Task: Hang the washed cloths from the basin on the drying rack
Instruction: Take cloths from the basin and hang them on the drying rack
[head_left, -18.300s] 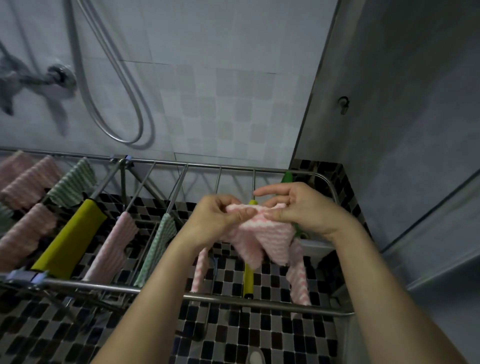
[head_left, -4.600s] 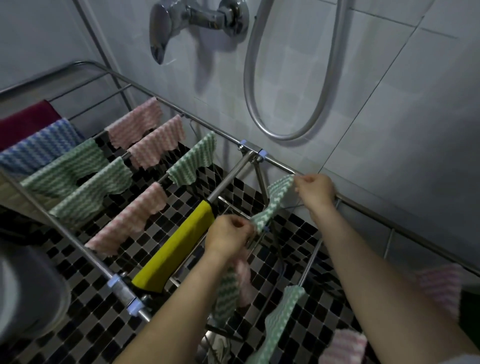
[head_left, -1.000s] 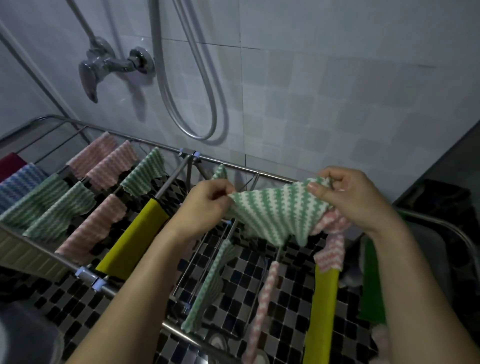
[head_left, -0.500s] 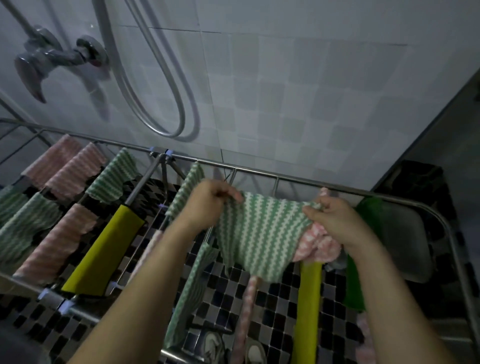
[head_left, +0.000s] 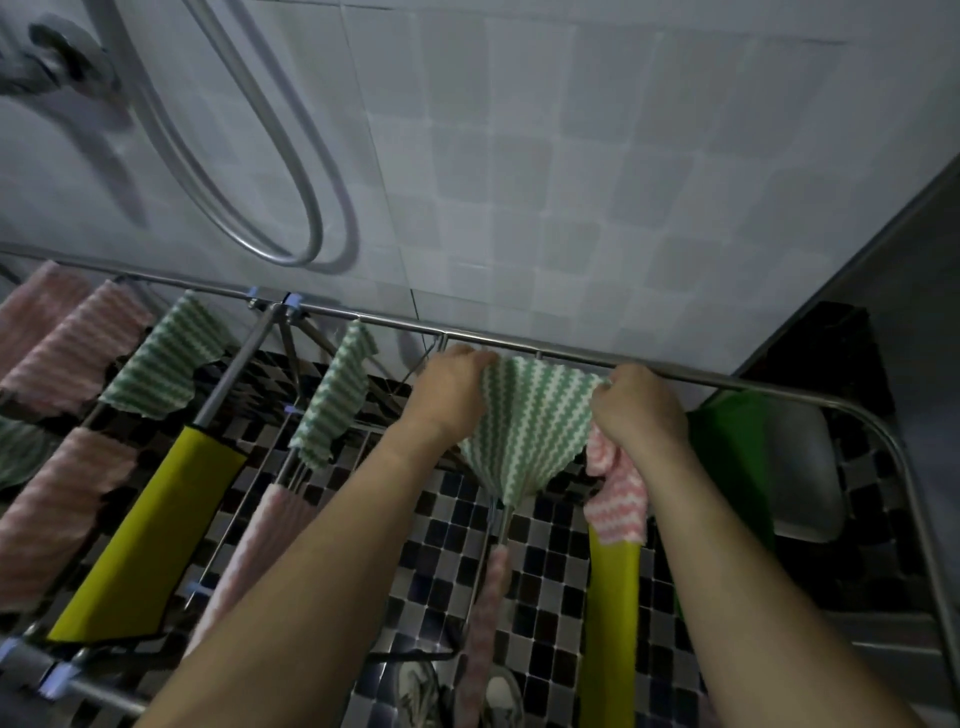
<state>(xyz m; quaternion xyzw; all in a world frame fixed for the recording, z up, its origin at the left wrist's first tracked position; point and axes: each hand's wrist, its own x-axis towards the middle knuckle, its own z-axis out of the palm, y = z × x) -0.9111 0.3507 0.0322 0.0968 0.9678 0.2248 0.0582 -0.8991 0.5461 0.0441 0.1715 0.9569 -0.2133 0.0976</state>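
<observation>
Pale grey tiles (head_left: 519, 182) cover the wall, and a shower hose (head_left: 291, 208) loops down it. The floor (head_left: 550, 561) below is a mosaic of small black, grey and white squares. The drying rack (head_left: 924, 519) stands against that wall, its rods hung with pink, green and yellow cloths (head_left: 150, 530). Just below the back rail (head_left: 727, 382), the left hand (head_left: 452, 384) and right hand (head_left: 636, 410) each pinch a top corner of a green striped cloth (head_left: 524, 421), which narrows downward onto a rod (head_left: 501, 525). A pink cloth (head_left: 618, 499) hangs bunched under the right hand.
</observation>
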